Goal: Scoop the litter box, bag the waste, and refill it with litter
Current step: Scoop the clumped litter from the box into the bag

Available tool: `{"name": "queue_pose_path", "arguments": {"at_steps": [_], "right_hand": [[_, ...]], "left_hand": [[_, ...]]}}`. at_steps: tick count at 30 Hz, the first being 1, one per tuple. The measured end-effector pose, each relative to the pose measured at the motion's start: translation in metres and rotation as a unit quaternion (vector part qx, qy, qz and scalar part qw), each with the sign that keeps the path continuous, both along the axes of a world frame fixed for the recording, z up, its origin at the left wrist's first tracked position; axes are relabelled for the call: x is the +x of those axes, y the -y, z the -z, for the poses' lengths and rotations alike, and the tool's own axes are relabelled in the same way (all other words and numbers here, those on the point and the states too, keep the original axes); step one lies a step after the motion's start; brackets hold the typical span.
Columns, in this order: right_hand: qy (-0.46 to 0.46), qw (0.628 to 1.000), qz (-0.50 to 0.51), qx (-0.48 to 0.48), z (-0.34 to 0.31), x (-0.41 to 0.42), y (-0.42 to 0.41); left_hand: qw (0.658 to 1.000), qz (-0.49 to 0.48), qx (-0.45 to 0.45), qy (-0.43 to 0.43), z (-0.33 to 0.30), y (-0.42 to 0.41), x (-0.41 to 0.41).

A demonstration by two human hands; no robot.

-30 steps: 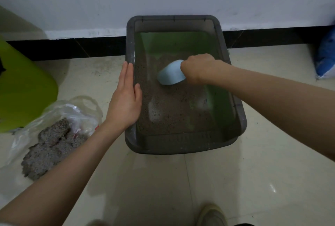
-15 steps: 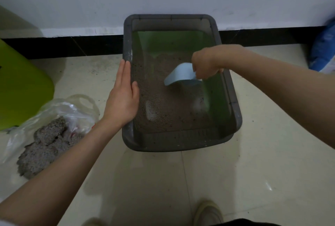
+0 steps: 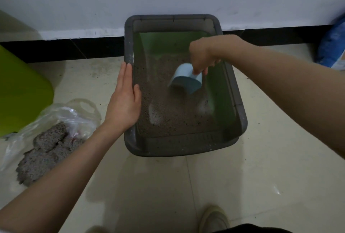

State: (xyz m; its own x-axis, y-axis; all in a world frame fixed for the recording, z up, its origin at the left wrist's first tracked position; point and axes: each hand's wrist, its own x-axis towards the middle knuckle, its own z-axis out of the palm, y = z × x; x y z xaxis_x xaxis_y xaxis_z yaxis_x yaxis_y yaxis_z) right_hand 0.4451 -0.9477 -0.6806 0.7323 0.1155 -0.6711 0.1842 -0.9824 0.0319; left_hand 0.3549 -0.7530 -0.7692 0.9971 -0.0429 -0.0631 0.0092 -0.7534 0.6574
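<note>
No readable text

No lettering, label, brand, number or sign can be read anywhere in the head view. The blue bag at the right edge bears pale markings, too blurred and cut off to make out, and the litter box shows no print.

Tiled floor carries litter box, waste bag, blue sack, perhaps litter.
</note>
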Motion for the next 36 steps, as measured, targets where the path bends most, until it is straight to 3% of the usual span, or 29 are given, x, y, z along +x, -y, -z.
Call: {"name": "queue_pose_path", "arguments": {"at_steps": [3,7,10,14,17,20,25,32,36], "right_hand": [[-0.116,0.993,0.023,0.006,-0.002,-0.005,0.003],[-0.212,0.974,0.002,-0.074,0.007,-0.016,0.0],[-0.178,0.979,0.015,-0.097,0.004,-0.014,0.004],[-0.072,0.995,0.065,-0.012,-0.01,-0.007,0.015],[-0.05,0.992,0.102,0.057,-0.013,-0.009,0.017],[-0.068,0.969,0.177,0.157,-0.005,-0.02,0.013],[-0.083,0.898,0.307,0.303,0.027,-0.041,0.001],[-0.11,0.875,0.346,0.32,0.054,-0.046,0.001],[-0.112,0.899,0.308,0.291,0.058,-0.042,0.002]], "left_hand": [[1.0,0.0,-0.003,-0.001,0.0,0.0,0.0],[1.0,-0.001,-0.004,-0.002,0.001,0.0,0.0],[1.0,0.003,-0.008,-0.002,0.0,-0.001,0.0],[1.0,0.001,-0.005,0.0,0.001,0.0,0.0],[1.0,0.001,-0.006,0.001,0.001,0.0,-0.001],[1.0,0.003,-0.005,0.002,0.001,-0.002,0.0],[1.0,0.009,0.0,0.002,0.002,-0.003,0.001],[1.0,0.014,-0.002,-0.001,0.0,-0.003,0.001],[1.0,0.014,-0.005,-0.002,-0.001,-0.002,0.0]]}}
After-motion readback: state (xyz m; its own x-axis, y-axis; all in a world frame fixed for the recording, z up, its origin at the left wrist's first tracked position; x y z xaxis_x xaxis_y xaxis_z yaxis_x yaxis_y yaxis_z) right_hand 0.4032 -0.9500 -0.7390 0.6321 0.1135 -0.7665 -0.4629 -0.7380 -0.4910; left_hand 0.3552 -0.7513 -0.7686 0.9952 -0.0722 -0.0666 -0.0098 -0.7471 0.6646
